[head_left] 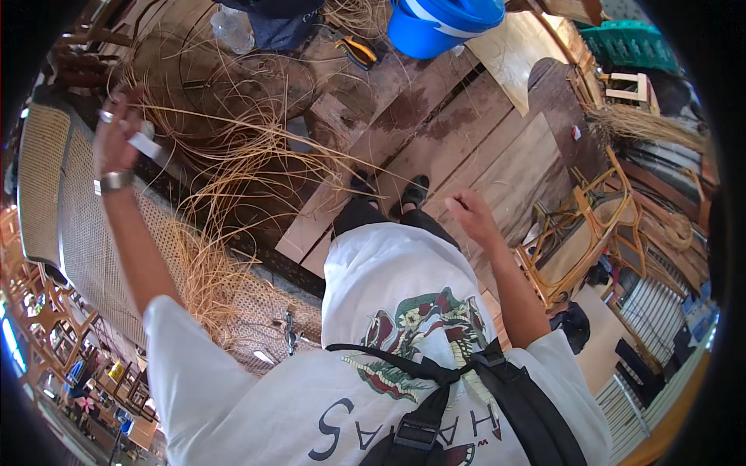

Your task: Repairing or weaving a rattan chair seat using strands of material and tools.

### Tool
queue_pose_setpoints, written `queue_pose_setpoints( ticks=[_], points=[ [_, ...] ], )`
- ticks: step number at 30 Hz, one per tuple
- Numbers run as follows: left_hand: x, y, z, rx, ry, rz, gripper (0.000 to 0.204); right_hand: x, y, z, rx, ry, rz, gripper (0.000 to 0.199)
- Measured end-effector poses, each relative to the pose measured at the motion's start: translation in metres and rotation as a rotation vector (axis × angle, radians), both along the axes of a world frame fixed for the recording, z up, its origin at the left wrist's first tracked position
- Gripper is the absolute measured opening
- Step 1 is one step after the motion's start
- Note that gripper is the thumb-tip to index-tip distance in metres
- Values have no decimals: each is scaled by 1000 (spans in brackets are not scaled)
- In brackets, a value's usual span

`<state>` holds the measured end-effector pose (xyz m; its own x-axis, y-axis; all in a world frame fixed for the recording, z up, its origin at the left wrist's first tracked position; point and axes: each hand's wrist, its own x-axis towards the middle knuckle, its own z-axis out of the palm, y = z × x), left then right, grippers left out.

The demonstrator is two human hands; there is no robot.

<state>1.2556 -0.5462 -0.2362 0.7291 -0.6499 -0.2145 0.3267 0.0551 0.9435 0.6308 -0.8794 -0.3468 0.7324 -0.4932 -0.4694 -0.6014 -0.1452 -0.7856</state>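
My left hand [115, 133] is raised at the upper left, with a ring and a wristwatch on it. It grips a small white-handled tool [144, 144] above a heap of loose pale cane strands [233, 155]. A woven cane panel [78, 225] lies under my left forearm. My right hand [470, 213] hovers over the wooden planks [435, 132], its fingers curled and pinched together. I cannot make out anything between them. My feet in dark sandals [388, 190] stand on the planks between the two hands.
A blue bucket [435, 23], orange-handled pliers [359, 50] and a clear plastic bottle [231, 29] lie at the far side. Bare rattan chair frames [583, 225] stand to the right, a green crate [629, 43] beyond. Scissors [289, 330] rest on the panel's near edge.
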Motion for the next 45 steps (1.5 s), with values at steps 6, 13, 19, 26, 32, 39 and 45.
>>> queue_pose_setpoints(
  ticks=[6, 13, 19, 26, 32, 39, 45],
  points=[
    [130, 20, 20, 1342, -1221, 275, 71, 177, 36, 12, 138, -174, 37, 22],
    [-184, -99, -49, 687, 162, -156, 64, 257, 47, -19, 483, -236, -145, 16],
    [-262, -142, -148, 142, 495, 45, 21, 260, 60, -18, 577, -164, -154, 12],
    [-196, -180, -184, 370, 91, 23, 15, 255, 25, -57, -238, -69, 120, 13],
    [-179, -181, -219, 549, 53, -24, 26, 266, 26, -32, -388, 232, 185, 16],
    [-180, -177, -222, 570, 19, -44, 28, 254, 41, -36, -462, 95, 209, 11],
    [-188, -183, -214, 843, -165, -108, 32, 245, 47, -41, -551, -36, 206, 14]
  ],
)
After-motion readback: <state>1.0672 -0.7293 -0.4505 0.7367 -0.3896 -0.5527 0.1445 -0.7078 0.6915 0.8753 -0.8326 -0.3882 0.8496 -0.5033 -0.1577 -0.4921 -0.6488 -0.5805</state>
